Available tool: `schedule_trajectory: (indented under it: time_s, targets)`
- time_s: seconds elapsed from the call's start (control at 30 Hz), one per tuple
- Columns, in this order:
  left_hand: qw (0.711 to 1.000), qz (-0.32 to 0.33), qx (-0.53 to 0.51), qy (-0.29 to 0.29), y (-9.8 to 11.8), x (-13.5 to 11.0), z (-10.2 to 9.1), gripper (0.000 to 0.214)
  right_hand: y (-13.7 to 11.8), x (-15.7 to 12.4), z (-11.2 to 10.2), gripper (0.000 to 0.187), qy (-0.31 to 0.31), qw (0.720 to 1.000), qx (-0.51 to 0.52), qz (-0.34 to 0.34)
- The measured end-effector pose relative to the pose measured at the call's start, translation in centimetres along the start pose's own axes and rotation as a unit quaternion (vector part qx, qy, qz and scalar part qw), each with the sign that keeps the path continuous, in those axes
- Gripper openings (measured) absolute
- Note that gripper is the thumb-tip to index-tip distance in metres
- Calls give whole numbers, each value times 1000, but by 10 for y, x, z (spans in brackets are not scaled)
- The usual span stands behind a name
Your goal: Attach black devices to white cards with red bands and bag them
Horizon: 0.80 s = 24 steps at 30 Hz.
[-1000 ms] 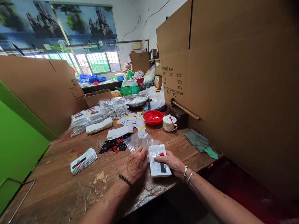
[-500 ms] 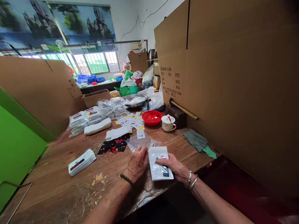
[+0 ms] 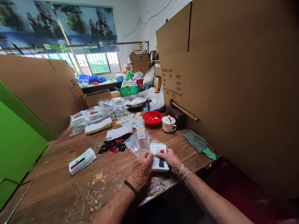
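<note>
My right hand (image 3: pixel 173 160) grips a stack of white packets (image 3: pixel 161 166), thumb across the front, where a red and black piece shows. My left hand (image 3: pixel 142 168) is closed beside the stack's left edge, its fingers pinched on the near end of a clear plastic bag (image 3: pixel 137 143). The bag lies flat on the wooden table and reaches up to the stack's top left. Whether the packets' edge is inside the bag I cannot tell. A small white card (image 3: pixel 141 134) shows at the bag's far end.
Another packet stack (image 3: pixel 82 161) lies left. Beyond the bag are black and red pieces (image 3: pixel 114 144), white strips (image 3: pixel 119 132), scattered cards (image 3: pixel 132 120), a red basket (image 3: pixel 152 119) and a lidded cup (image 3: pixel 168 123). Bagged packets (image 3: pixel 80 123) stand farther back. Tall cardboard (image 3: pixel 224 93) walls the right.
My right hand has brought the packet stack slightly up and left, closer to the bag. My left hand has shifted nearer to me, and the bag now lies more spread out.
</note>
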<state>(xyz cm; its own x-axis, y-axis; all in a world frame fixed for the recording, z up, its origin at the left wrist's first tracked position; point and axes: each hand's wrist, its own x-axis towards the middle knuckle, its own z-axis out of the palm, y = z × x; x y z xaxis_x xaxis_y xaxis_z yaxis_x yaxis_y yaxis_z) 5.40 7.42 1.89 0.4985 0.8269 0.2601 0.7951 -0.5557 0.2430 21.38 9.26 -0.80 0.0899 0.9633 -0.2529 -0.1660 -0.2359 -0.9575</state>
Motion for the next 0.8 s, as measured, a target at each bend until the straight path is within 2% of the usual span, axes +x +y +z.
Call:
schedule_trajectory:
  time_s: [0.1,0.17,0.3,0.4,0.53,0.7,0.73,0.8]
  targets:
    - [997,-68,23,6,1,-3,1,17,4,2,6,32,30,999,37,-1]
    - [995,-96,0,11,0,-5,5,19,5,2,9,28,59,997,40,-6]
    - [991,-96,-77,48,4,-8,20,18,4,6,12,24,133,991,8,-29]
    - [987,-96,-111,72,11,-8,29,19,7,15,13,24,164,986,-2,-33]
    - [982,-98,-141,82,21,-6,36,21,7,24,15,21,162,985,-28,-46]
    - [965,-99,-191,148,32,-3,35,21,-3,25,9,24,107,992,-51,-46]
    - [966,-90,-195,147,34,-1,32,20,-5,24,7,24,101,993,-50,-44]
    - [971,-79,-199,107,35,6,20,19,-7,20,4,24,101,993,-43,-43]
